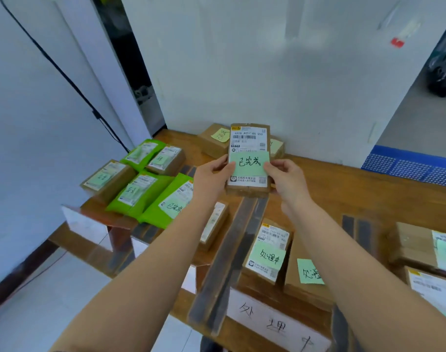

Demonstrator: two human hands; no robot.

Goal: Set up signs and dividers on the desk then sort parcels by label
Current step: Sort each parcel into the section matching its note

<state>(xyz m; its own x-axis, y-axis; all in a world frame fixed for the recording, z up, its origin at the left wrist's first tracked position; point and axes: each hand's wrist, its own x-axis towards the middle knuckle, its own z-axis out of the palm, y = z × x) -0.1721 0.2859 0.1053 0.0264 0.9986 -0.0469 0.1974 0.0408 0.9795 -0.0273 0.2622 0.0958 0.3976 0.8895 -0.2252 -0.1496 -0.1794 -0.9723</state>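
Head view: both hands are up over the middle of the table, and between them a brown parcel is lifted clear of the wood, its face to the camera; the left hand grips its left edge with fingers clenched on the cardboard, the right hand pinches the right edge the same way; a pale green note with handwriting sits across the white shipping label, thumbs touching its corners. Behind the held parcel, against the wall, more brown boxes carry yellow-green notes, partly hidden by it; off to the left lies a cluster of green mailer bags and small cartons, each with a note, packed close together. A dark divider strip runs down the table under the forearms, and a second one lies further right; between them stand two boxes, one with a green note, the other partly covered by the right forearm. A white sign with handwritten characters fronts that section at the near edge; more parcels crowd the far right. The table is brown wood, set in a corner of white walls; a black cable slants down the left wall; pale tile floor shows below; a blue mat lies beyond the table's right end.
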